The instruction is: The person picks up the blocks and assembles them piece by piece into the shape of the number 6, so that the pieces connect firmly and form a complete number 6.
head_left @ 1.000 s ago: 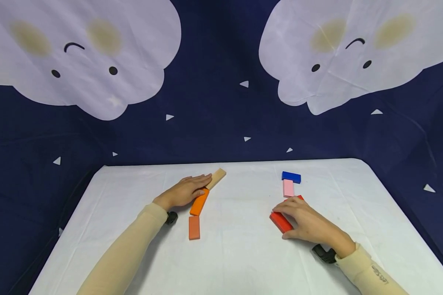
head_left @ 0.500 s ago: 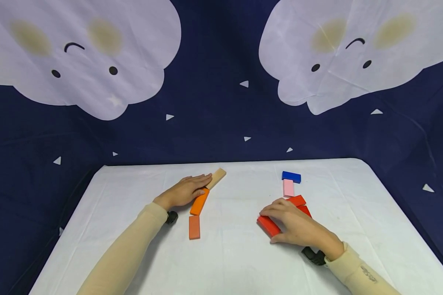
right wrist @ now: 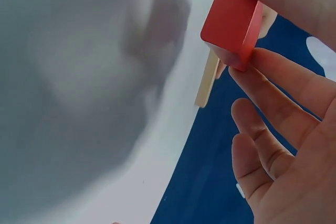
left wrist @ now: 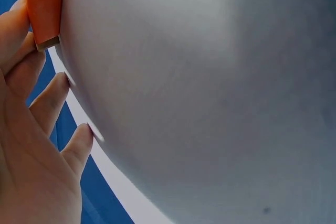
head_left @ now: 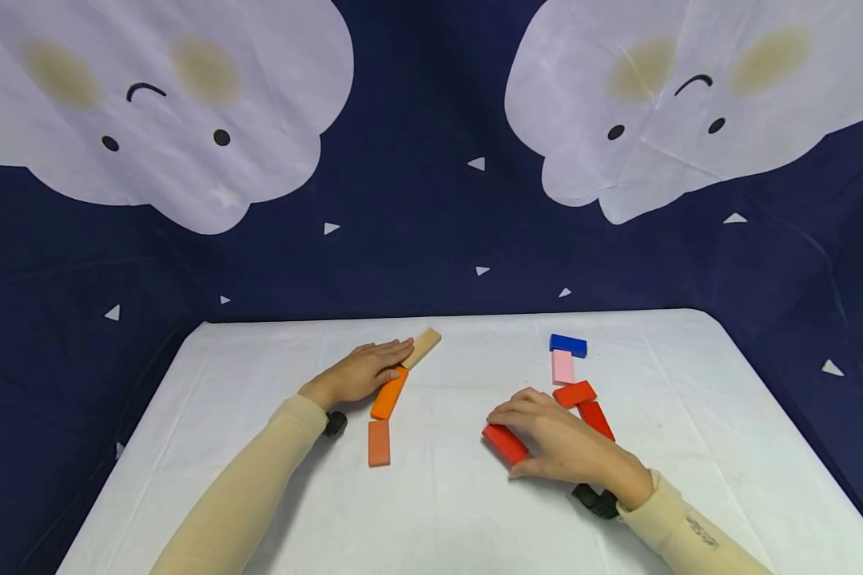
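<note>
- We see the right hand [head_left: 564, 439] pinching a red block [head_left: 505, 444] between thumb and fingers; over the past second, both have shifted leftward across the white worktop [head_left: 439, 503].
- Behind that hand, two more red blocks [head_left: 575, 394] now show plainly, end to corner; a second ago the hand covered most of them, and we count them where the held block has pulled away.
- We cannot tell whether the held block touches the worktop.
- The left hand [head_left: 359, 374] has stayed put, fingers extended and lying over the place where a pale wooden block [head_left: 423, 346] meets an orange block [head_left: 390, 394].
- Below them, a terracotta block [head_left: 379, 443] sits just beside the orange one's near end, unmoved.
- At the far right, we find a blue block [head_left: 568, 346] and, against its near side, a pink block [head_left: 562, 367], both as before.
- A navy backdrop [head_left: 417, 192] with pale clouds hangs beyond the worktop, unchanged.
</note>
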A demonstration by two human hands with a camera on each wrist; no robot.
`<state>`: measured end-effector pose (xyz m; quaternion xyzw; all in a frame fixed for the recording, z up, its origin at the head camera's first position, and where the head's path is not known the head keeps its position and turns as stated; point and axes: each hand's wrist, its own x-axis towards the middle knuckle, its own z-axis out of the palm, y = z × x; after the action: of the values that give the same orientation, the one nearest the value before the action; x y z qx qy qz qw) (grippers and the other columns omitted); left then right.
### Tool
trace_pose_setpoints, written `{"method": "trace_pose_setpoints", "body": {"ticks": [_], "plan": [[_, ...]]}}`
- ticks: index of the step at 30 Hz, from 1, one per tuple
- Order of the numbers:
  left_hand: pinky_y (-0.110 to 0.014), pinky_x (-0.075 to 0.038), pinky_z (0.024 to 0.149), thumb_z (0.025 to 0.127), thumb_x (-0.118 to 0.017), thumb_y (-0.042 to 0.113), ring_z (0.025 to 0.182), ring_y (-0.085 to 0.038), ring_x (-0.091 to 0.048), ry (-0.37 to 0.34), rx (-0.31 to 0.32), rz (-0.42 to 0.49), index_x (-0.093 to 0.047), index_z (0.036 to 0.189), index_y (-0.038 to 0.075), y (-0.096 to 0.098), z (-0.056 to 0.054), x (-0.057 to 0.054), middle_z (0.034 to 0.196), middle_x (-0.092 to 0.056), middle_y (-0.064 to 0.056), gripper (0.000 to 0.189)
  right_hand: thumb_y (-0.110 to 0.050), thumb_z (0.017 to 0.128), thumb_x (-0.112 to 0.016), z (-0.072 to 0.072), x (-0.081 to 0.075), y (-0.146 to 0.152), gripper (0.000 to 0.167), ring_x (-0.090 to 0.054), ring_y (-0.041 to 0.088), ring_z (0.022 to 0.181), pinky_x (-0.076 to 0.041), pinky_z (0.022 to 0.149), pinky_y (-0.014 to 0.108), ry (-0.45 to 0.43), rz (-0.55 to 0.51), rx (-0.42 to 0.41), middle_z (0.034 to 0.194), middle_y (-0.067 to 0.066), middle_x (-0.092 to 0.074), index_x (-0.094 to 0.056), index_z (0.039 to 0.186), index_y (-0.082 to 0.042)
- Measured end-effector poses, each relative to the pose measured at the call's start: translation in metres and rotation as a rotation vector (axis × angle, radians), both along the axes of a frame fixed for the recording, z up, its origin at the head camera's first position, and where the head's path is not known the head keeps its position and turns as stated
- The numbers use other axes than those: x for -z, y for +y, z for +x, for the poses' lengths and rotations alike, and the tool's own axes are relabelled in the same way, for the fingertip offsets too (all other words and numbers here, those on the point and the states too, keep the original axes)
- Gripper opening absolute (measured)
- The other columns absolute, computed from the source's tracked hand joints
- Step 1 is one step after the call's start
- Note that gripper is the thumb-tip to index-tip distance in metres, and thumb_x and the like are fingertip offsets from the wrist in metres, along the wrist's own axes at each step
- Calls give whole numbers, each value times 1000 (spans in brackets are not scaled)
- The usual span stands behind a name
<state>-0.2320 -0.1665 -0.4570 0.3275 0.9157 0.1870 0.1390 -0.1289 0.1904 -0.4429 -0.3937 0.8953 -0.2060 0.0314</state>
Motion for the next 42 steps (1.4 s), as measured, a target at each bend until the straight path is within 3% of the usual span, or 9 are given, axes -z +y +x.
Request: {"method": "trace_pose_setpoints", "body": {"ticks": [11, 29, 42], "plan": [[-56, -16, 121, 107, -49, 25, 151, -26, -25, -6, 5, 18, -30, 158, 9, 1, 1, -2, 164, -27, -3, 56, -41, 74, -90, 2, -2, -20, 63, -48, 8, 119, -46, 101, 36, -50, -32, -17, 127, -15, -61, -68, 129, -22], [-57, -17, 120, 108, -48, 25, 150, -27, -26, -14, 0, 22, -30, 158, 10, 0, 0, 1, 164, -27, -3, 56, -40, 74, -90, 9, -3, -60, 63, -49, 11, 117, -43, 103, 34, -15, -56, -127, 126, -11, -64, -68, 128, -16], [-58, -16, 120, 108, -48, 24, 151, -28, -25, -15, -1, 32, -31, 158, 9, 0, 2, -3, 164, -27, -3, 55, -39, 72, -91, 11, -2, -86, 64, -49, 10, 115, -42, 103, 30, 8, -43, -178, 126, -12, -65, -68, 128, -16]]}}
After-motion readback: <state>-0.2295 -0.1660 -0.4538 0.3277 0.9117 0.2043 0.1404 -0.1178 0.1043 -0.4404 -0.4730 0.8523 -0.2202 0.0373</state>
